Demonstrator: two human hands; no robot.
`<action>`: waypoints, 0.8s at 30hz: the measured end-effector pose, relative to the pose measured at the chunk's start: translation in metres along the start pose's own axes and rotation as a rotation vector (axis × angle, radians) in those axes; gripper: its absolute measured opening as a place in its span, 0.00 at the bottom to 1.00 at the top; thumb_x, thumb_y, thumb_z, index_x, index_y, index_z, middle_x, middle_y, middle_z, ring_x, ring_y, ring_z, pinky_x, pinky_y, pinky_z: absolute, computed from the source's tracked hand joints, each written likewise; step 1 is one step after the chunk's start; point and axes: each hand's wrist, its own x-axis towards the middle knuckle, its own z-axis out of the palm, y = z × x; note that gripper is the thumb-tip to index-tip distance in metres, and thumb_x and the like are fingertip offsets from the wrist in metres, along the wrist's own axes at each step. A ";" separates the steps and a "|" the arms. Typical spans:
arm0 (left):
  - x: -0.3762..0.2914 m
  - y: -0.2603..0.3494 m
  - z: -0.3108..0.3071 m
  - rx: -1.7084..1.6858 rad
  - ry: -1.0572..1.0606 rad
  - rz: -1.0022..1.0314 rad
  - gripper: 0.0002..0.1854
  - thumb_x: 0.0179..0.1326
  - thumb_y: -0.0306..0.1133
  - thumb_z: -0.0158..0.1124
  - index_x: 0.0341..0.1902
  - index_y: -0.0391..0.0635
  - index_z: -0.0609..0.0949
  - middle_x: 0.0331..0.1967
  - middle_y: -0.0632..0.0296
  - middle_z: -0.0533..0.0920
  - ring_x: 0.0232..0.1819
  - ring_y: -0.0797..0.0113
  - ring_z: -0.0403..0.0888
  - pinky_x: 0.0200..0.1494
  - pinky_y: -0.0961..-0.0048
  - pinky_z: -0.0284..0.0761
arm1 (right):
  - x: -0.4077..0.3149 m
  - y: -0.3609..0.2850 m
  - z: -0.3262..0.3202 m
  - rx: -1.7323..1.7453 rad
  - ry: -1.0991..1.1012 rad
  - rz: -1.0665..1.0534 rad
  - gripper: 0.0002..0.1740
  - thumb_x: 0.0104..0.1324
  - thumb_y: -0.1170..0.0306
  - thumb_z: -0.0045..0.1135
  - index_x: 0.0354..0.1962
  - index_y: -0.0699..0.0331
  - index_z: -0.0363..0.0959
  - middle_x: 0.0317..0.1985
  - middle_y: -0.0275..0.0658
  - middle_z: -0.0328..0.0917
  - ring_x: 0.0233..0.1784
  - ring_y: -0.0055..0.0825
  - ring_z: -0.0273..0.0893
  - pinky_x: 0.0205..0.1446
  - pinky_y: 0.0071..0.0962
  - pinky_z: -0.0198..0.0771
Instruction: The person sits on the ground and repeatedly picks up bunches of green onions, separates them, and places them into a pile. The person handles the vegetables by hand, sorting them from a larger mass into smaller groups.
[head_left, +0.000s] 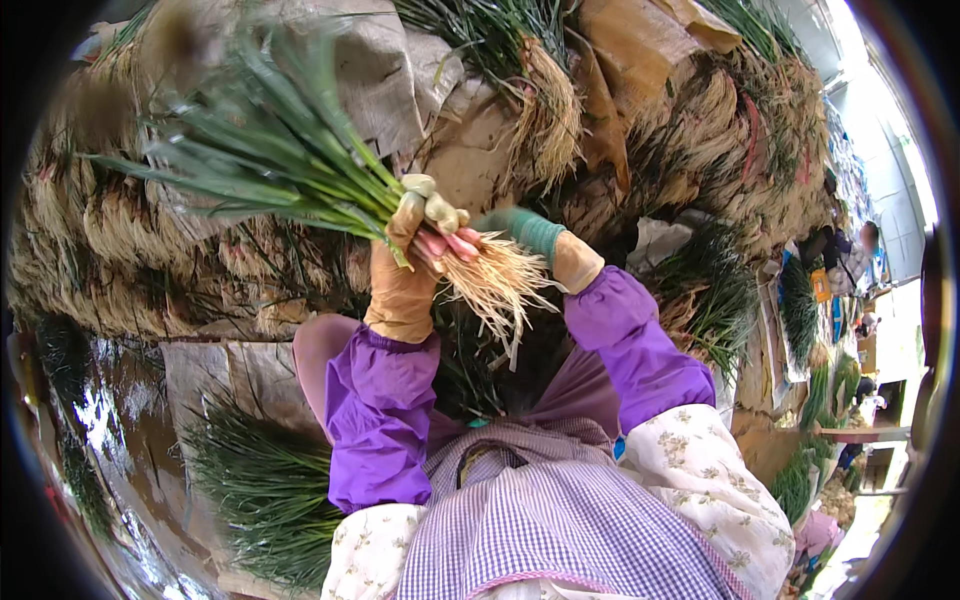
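A bunch of leafy alliums, apparently green garlic (300, 172), is gripped in my left hand (409, 255), which wears a tan glove. Its green leaves fan to the upper left. Pinkish stem bases and pale stringy roots (495, 277) stick out past my fingers to the lower right. Just right of those roots is my right hand (536, 234), in a teal knitted glove over a tan layer. Motion blurs its fingers, so I cannot tell whether they hold anything. Purple sleeve covers and a checked apron (525, 517) show below.
A long heap of root-out bunches (127, 232) spans the left, and a taller pile (720, 127) rises at right. Another bunch (551, 105) lies ahead near brown sheeting (622, 45). Greens (262, 487) lie on the lower-left floor. People (847, 259) are at far right.
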 end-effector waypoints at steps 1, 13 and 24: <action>0.002 0.004 -0.008 0.036 0.033 0.003 0.11 0.65 0.37 0.59 0.46 0.46 0.72 0.32 0.67 0.77 0.38 0.68 0.78 0.44 0.63 0.81 | -0.009 -0.036 0.005 -0.184 0.055 -0.083 0.15 0.69 0.62 0.50 0.46 0.63 0.76 0.33 0.38 0.80 0.31 0.24 0.76 0.40 0.26 0.74; 0.007 -0.026 -0.045 -0.124 0.253 -0.181 0.14 0.67 0.33 0.56 0.52 0.37 0.74 0.28 0.59 0.80 0.31 0.62 0.80 0.32 0.58 0.83 | 0.035 -0.060 -0.067 -0.578 0.401 -0.339 0.19 0.61 0.56 0.57 0.42 0.59 0.80 0.40 0.45 0.82 0.44 0.40 0.80 0.45 0.34 0.73; 0.005 -0.034 -0.017 0.273 0.482 -0.383 0.10 0.62 0.35 0.62 0.38 0.39 0.80 0.17 0.60 0.80 0.12 0.70 0.74 0.14 0.76 0.72 | -0.081 -0.062 0.016 -1.117 0.361 -0.368 0.14 0.59 0.57 0.57 0.33 0.59 0.78 0.28 0.45 0.78 0.34 0.45 0.78 0.36 0.39 0.72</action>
